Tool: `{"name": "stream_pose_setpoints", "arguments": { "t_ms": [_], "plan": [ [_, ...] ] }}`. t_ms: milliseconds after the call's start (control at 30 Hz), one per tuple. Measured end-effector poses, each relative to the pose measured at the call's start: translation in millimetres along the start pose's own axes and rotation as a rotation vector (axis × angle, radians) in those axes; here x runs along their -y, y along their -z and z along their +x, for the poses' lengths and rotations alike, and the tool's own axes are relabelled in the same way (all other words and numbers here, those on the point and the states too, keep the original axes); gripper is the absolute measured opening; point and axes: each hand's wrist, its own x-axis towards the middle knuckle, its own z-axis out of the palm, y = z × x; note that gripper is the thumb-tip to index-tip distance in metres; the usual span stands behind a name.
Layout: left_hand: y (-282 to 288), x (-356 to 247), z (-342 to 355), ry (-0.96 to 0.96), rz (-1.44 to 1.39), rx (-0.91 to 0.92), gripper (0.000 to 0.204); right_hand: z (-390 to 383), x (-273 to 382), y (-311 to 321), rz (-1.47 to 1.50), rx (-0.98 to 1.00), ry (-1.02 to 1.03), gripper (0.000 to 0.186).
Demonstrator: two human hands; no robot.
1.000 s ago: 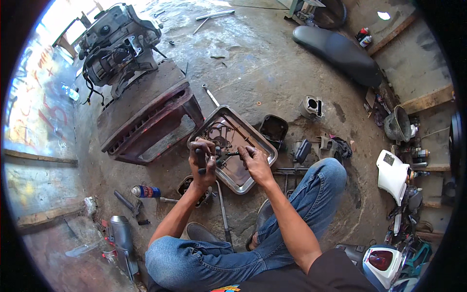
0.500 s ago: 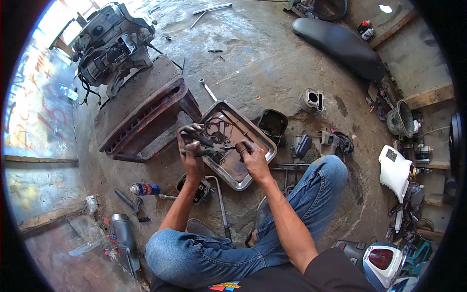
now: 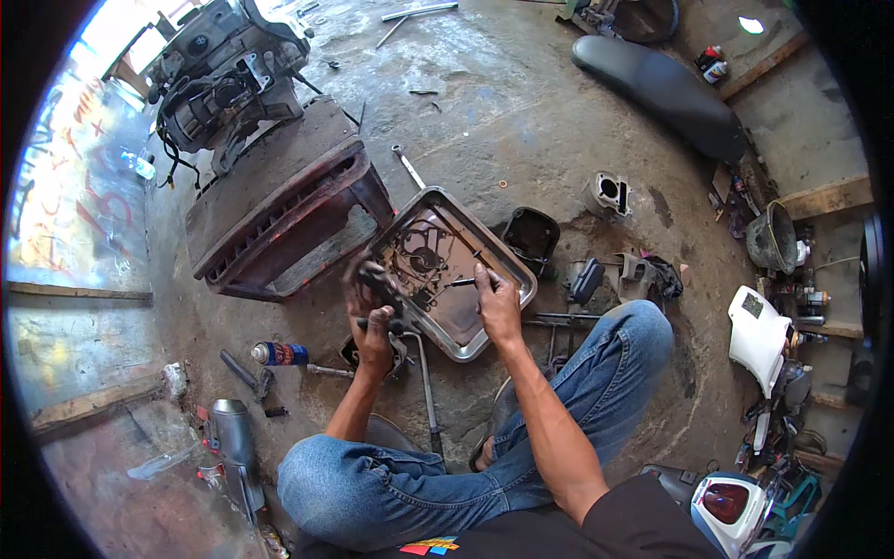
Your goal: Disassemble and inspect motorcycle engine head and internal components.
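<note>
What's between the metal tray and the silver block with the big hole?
In the head view, a black open pan sits on the floor between the metal tray and the silver block.

Concealed, cropped and indistinct elements around the seated worker.
Blur softens the left grip and the outline of its dark tool; the right grip conceals one end of a dark rod. Small dark parts in the metal tray are too fine to identify. The left wrist hides part of a metal casing; the upper edge crops the engine.
</note>
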Motion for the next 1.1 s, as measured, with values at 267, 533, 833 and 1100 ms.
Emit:
{"name": "stream_pose_setpoints", "arguments": {
  "t_ms": [267, 533, 833, 1100],
  "plan": [
    [1, 68, -75, 0.241, 0.836, 0.677, 0.048, -1, 3, 3, 0.324, 0.096, -0.107, 0.048],
    [-10, 9, -14, 0.073, 0.696, 0.329, 0.03, -3, 2, -3, 0.285, 0.179, -0.098, 0.052],
    [-22, -5, 21, -0.189, 0.823, 0.51, 0.018, -10, 4, -5, 0.288, 0.308, -0.193, 0.045],
    [-13, 22, 33, 0.464, 0.6, 0.302, 0.046, -14, 15, -6, 0.097, 0.277, 0.054, 0.04]
  ]
}}
